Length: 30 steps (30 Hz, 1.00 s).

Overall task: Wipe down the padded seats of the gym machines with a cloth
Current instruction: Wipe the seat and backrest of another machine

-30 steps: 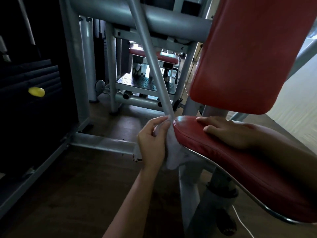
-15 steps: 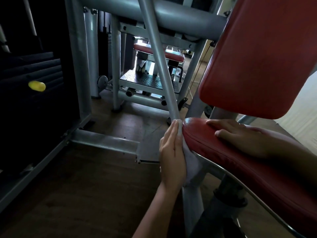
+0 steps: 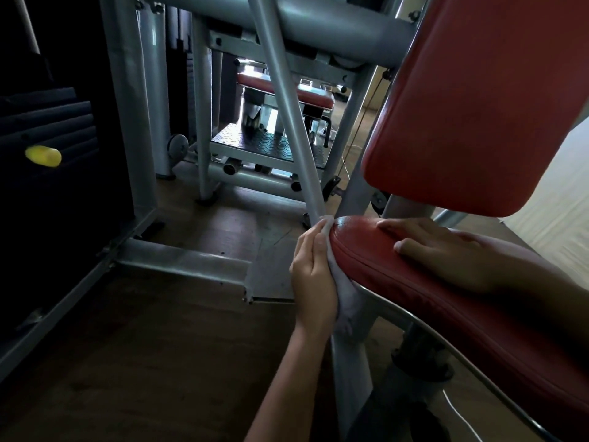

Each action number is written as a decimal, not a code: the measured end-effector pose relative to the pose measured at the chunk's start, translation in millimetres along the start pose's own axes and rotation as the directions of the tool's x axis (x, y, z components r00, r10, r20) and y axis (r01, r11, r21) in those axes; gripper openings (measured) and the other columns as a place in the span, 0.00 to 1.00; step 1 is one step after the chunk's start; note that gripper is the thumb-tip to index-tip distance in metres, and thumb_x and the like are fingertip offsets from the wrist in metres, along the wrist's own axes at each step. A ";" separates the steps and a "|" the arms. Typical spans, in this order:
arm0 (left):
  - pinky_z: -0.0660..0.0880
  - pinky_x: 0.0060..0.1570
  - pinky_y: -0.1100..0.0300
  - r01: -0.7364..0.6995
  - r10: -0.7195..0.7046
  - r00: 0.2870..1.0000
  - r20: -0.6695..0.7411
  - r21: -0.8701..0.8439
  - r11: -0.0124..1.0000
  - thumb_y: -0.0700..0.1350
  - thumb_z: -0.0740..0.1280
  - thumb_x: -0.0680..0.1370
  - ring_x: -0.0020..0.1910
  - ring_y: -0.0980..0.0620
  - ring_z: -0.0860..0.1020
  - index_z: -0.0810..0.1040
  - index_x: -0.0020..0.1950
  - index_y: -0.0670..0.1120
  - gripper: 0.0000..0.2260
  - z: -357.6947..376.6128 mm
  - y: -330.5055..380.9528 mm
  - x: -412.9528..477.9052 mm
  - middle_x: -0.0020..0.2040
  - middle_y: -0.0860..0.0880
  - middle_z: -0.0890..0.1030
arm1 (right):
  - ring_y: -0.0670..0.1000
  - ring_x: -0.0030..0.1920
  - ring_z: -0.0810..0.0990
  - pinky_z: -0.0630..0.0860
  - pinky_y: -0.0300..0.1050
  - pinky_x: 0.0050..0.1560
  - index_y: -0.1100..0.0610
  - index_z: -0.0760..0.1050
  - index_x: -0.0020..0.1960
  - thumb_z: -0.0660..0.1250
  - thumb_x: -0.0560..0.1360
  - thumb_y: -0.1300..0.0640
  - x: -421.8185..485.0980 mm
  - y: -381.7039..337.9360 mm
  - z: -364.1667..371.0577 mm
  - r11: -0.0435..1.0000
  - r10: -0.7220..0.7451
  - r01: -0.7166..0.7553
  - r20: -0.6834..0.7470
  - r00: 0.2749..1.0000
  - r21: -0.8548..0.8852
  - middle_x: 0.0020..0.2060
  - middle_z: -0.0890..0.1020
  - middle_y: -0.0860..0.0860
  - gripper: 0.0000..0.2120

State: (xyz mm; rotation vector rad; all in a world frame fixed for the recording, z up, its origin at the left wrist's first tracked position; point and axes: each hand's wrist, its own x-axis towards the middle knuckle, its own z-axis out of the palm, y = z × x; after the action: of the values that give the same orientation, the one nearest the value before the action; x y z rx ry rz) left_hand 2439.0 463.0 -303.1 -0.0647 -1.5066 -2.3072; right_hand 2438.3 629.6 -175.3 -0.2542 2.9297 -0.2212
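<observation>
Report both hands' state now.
Left hand: open, straight fingers pressing the white cloth against the red seat's front edge.
Right hand: open, resting flat on the seat top.

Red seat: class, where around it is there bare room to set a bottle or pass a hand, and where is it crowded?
Free: the floor between the frame rail and the left forearm. Crowded: the front end of the seat, where the left hand presses the cloth by the slanted bar; its top, under the right hand and backrest.
</observation>
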 end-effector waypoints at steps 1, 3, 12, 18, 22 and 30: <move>0.76 0.62 0.59 0.027 -0.027 1.000 -0.009 -0.009 1.000 0.49 0.56 0.86 0.63 0.60 0.78 0.77 0.69 0.50 0.15 1.2 1.4 -10.4 0.63 0.56 0.80 | 0.52 0.77 0.61 0.58 0.68 0.73 0.15 0.51 0.60 0.41 0.64 0.24 0.8 0.8 1.4 1.000 0.009 -0.009 -0.004 1.000 0.007 0.77 0.61 0.40 0.23; 0.76 0.61 0.63 0.031 -0.031 0.999 -0.023 0.006 0.999 0.51 0.56 0.85 0.63 0.62 0.77 0.74 0.71 0.53 0.16 2.8 6.9 -33.4 0.64 0.58 0.79 | 0.52 0.78 0.59 0.56 0.70 0.73 0.13 0.50 0.57 0.41 0.65 0.24 3.4 2.3 3.2 1.000 0.022 -0.022 -0.011 1.000 0.010 0.77 0.60 0.39 0.20; 0.76 0.54 0.63 0.157 -0.166 0.978 0.125 0.075 0.985 0.49 0.53 0.87 0.55 0.57 0.82 0.82 0.63 0.47 0.18 3.6 -2.3 38.5 0.53 0.52 0.85 | 0.55 0.80 0.54 0.52 0.72 0.74 0.20 0.46 0.70 0.42 0.74 0.27 4.0 3.8 1.7 0.998 0.045 -0.045 0.007 0.999 -0.050 0.80 0.56 0.44 0.24; 0.66 0.74 0.50 0.083 -0.093 0.983 0.159 0.071 0.994 0.60 0.57 0.82 0.72 0.59 0.70 0.73 0.72 0.59 0.20 -4.2 9.5 -8.9 0.70 0.60 0.75 | 0.61 0.81 0.46 0.46 0.73 0.75 0.29 0.45 0.77 0.44 0.82 0.35 -1.3 -4.1 -0.6 0.987 0.136 -0.132 0.041 0.990 -0.096 0.82 0.47 0.48 0.24; 0.69 0.72 0.49 0.146 -0.175 0.972 0.155 0.177 0.973 0.55 0.61 0.80 0.64 0.57 0.78 0.83 0.63 0.50 0.18 3.7 24.3 33.0 0.60 0.57 0.83 | 0.61 0.81 0.47 0.47 0.72 0.75 0.34 0.44 0.80 0.40 0.72 0.26 0.1 -4.2 -1.0 0.985 0.136 -0.130 0.046 0.990 -0.111 0.82 0.47 0.47 0.37; 0.70 0.67 0.55 -0.138 0.023 0.975 0.222 0.518 0.844 0.53 0.61 0.81 0.62 0.53 0.76 0.81 0.64 0.52 0.15 -4.7 53.0 -0.6 0.61 0.54 0.79 | 0.62 0.81 0.48 0.46 0.74 0.75 0.43 0.47 0.82 0.42 0.73 0.26 -4.2 -5.4 -1.9 0.988 0.135 -0.133 0.020 0.991 -0.083 0.82 0.48 0.47 0.41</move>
State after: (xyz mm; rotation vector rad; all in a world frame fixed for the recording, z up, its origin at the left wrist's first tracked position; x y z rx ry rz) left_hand 2458.3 440.4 -259.0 -0.2197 -2.1551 -1.7805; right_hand 2442.8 625.4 -171.8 -0.0708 2.9193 -0.0775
